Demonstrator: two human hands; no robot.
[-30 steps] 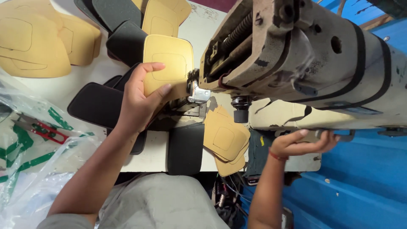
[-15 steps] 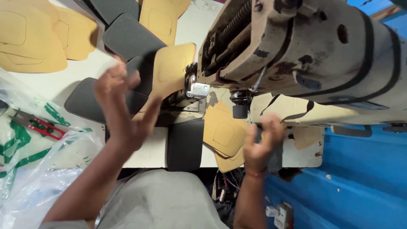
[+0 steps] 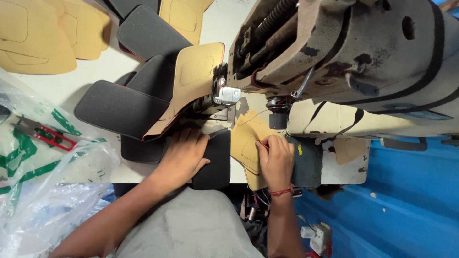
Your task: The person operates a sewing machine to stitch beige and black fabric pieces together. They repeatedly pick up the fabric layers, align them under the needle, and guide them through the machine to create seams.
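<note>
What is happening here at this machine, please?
A person sits at an industrial sewing machine. The left hand lies flat on a black padded piece at the table edge. The right hand presses on tan cut pieces beneath the machine head. More tan and black pieces lie behind; red snips rest at the left.

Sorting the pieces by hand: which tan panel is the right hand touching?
The tan panel lying flat just below the needle, under the right hand. The other tan panels lie farther up the table, untouched.
</note>
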